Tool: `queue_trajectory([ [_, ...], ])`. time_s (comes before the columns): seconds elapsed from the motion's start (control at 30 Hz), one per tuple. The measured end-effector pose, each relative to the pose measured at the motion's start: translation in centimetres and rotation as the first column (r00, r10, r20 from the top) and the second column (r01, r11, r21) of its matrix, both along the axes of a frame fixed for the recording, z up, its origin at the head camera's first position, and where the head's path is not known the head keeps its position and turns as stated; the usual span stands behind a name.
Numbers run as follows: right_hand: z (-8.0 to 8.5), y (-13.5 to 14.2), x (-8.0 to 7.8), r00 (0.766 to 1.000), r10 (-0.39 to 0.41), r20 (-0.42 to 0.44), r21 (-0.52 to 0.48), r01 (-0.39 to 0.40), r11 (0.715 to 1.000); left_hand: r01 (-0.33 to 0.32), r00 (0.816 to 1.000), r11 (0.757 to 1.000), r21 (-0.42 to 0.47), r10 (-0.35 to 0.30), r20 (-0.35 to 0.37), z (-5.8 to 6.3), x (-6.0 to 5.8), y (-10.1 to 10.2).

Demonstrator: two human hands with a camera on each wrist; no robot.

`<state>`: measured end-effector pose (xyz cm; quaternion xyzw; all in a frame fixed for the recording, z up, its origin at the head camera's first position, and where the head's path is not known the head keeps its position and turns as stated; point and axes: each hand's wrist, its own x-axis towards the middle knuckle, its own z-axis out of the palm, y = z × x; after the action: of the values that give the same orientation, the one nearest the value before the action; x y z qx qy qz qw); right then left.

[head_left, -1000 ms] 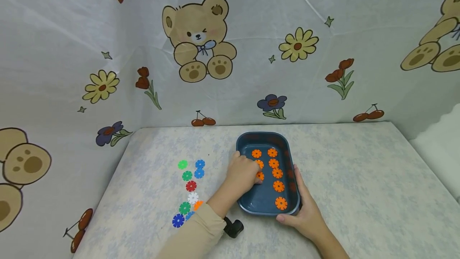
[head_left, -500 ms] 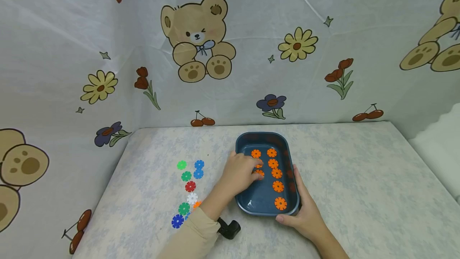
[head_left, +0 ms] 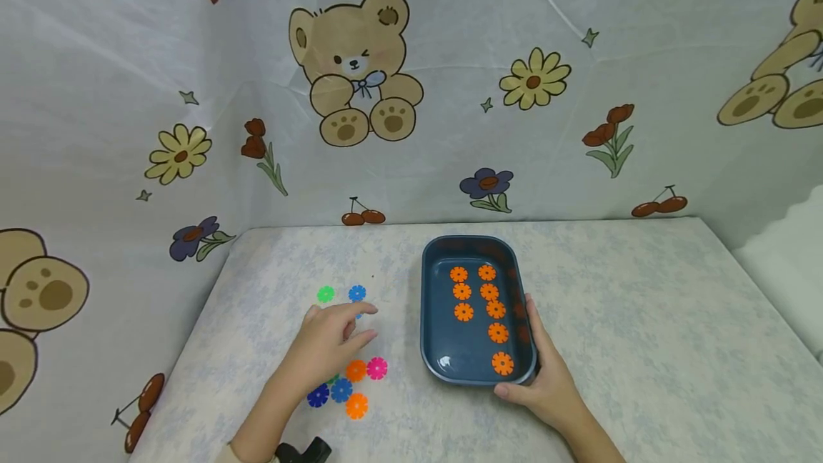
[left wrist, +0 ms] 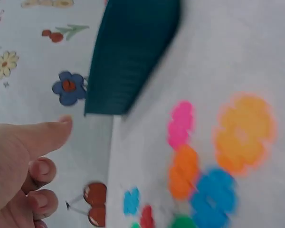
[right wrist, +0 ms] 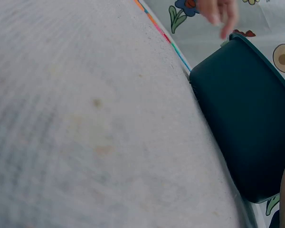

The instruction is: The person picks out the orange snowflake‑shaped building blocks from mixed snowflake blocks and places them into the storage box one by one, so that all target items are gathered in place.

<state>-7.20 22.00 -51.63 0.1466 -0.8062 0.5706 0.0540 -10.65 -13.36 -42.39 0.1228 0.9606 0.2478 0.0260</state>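
Observation:
My left hand [head_left: 331, 341] hovers over loose snowflake building discs on the left of the table, thumb and index finger apart with nothing between them. It partly hides several discs there. Around it show a light green disc [head_left: 326, 294], a pink disc [head_left: 377, 368], an orange disc [head_left: 358, 406] and a dark blue disc [head_left: 318, 396]. My right hand [head_left: 553, 381] holds the near right corner of a dark blue tray [head_left: 444, 375], thumb at the front rim and fingers along the side. Inside, several orange discs [head_left: 498, 333] lie flat in two columns, the left one shorter.
A pale mottled tabletop [head_left: 643, 320] extends to the right of the tray. Behind it hangs a white cloth [head_left: 450, 20] printed with bears and flowers. A black wrist device [head_left: 305, 451] sits at my left wrist, low over the table.
My left hand has let go of an orange disc in the tray's left column and swung left over the loose discs. My right hand and the tray stay in place.

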Motion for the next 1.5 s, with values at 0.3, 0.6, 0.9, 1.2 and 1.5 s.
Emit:
queue_trajectory([
  [0.3,0.5,-0.1,0.3,0.999,-0.033,0.034,0.024,0.032,0.999,-0.035,0.989,0.996,-0.076,0.045,0.140,-3.4,3.2,-3.8],
  [0.6,0.4,-0.2,0.3,0.999,-0.030,0.029,0.023,0.030,0.999,-0.069,0.987,0.995,-0.069,0.079,0.142,-4.5,4.0,-3.6],
  [0.9,0.1,-0.1,0.4,1.000,-0.028,-0.002,0.014,0.028,1.000,-0.069,0.986,0.997,-0.044,0.075,0.149,-4.4,3.8,-3.2],
  [1.2,0.2,-0.1,0.2,1.000,-0.023,0.018,0.005,0.023,1.000,-0.080,0.989,0.994,-0.072,0.088,0.121,-4.3,3.8,-2.5],
  [1.5,0.2,-0.2,0.2,0.999,-0.024,0.024,0.015,0.023,1.000,-0.053,0.993,0.996,-0.074,0.060,0.105,-4.6,3.5,-1.8],
])
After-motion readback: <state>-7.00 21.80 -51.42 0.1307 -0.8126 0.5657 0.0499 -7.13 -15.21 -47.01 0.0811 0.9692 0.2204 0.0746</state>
